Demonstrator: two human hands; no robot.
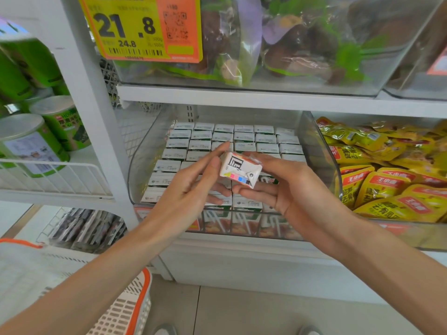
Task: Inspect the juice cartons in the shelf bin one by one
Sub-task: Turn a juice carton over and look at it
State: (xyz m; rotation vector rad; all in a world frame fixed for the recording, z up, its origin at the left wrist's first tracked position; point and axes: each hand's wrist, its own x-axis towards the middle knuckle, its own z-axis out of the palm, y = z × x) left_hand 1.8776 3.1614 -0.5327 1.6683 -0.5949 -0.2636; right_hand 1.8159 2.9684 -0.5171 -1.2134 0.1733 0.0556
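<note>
A small juice carton point(239, 169) is held above the clear shelf bin point(140, 170), its folded bottom with coloured print marks turned toward me. My left hand point(193, 187) pinches its left side between thumb and fingers. My right hand point(287, 184) grips its right side, thumb on top and fingers underneath. Several rows of matching cartons point(244, 136) stand upright in the bin, white tops up. My hands hide some of the middle rows.
Yellow snack packets point(387, 175) fill the bin to the right. Green canisters point(36, 141) stand on the left shelf behind a wire rail. Bagged goods and a yellow price tag point(135, 27) sit above. A white and orange basket point(130, 308) is at lower left.
</note>
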